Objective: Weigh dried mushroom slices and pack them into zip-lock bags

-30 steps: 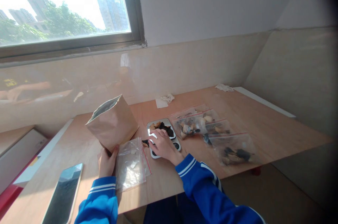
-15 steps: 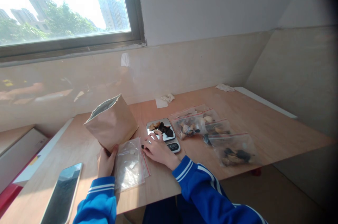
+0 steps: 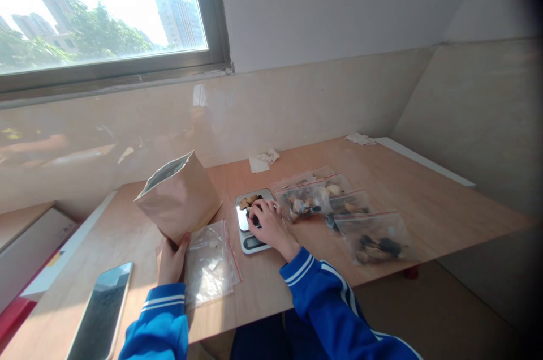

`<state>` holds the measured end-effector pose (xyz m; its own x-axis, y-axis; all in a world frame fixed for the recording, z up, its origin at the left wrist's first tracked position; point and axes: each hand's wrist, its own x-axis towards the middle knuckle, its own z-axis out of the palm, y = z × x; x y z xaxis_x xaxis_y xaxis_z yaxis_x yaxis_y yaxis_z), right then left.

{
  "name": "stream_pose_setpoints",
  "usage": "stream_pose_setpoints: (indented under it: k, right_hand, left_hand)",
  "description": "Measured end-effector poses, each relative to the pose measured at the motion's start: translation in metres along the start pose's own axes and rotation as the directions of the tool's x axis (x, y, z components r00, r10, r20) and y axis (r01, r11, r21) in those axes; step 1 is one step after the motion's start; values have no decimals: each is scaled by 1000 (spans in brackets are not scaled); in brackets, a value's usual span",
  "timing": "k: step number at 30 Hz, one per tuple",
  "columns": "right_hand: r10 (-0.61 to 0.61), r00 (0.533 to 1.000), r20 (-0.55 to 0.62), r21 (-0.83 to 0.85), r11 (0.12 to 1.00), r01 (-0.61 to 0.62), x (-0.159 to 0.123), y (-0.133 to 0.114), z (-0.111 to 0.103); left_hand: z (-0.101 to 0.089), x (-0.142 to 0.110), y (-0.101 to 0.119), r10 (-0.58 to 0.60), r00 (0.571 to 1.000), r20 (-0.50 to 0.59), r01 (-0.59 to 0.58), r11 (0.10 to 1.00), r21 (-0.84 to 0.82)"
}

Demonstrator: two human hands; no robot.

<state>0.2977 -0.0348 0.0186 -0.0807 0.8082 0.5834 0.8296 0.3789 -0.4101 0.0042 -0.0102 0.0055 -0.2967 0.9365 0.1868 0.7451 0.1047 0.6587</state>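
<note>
My left hand (image 3: 172,258) is closed on the lower corner of a brown paper bag (image 3: 182,198), which tilts with its mouth open. My right hand (image 3: 271,224) is over a small digital kitchen scale (image 3: 248,245), its fingers curled round dark dried pieces (image 3: 254,219) on the pan. Lighter brown dried pieces (image 3: 246,202) lie at the back of the pan. My hand hides the right part of the scale. Flat clear zip bags (image 3: 207,269) lie between my left hand and the scale.
Several filled zip bags (image 3: 377,235) of dried pieces lie right of the scale. A phone (image 3: 99,312) rests at the left. White paper (image 3: 258,165) and crumpled tissue (image 3: 269,156) lie by the wall; another tissue (image 3: 360,139) is farther right. A window (image 3: 106,9) is above.
My right hand has moved right, from the scale's left edge onto the dark pieces on its pan, and covers most of them. My left hand stays on the paper bag.
</note>
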Motion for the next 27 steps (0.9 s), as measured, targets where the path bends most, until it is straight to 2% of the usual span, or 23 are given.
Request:
stream_pose_setpoints:
  k: [3,8,13,17,21,23,25,27]
  right_hand:
    - [39,999,-29,45,998,-38,0,3,-2]
    - [141,969,-201,110,987,-120,1,12,-3]
    - [100,943,-318,204,978,-35,0,9,-11]
    - [-68,948,-310,256,954,152,-8,-28,-29]
    - [-215,953,-213,250,931,266,-19,-82,-36]
    - [-249,951,-185,236,928,289,-23,-104,-33]
    - [-269,954,-131,243,924,294,-26,-119,-29]
    - [-272,962,-26,257,928,269,-28,-127,-26]
  left_hand:
    - [0,0,0,1,1000,-3,-1,1000,-4]
    - [2,2,-4,-10,1000,10,10,1000,2]
    - [3,1,-7,-16,1000,-7,16,1000,7]
    - [-5,-4,-1,-34,999,-19,35,999,32]
    - [-11,-10,5,78,997,-26,-79,996,-42]
    - [-13,-12,6,123,992,-14,-123,990,-72]
    - [-14,-13,6,106,994,21,-104,992,-70]
    - [-16,-13,7,72,996,58,-68,995,-68]
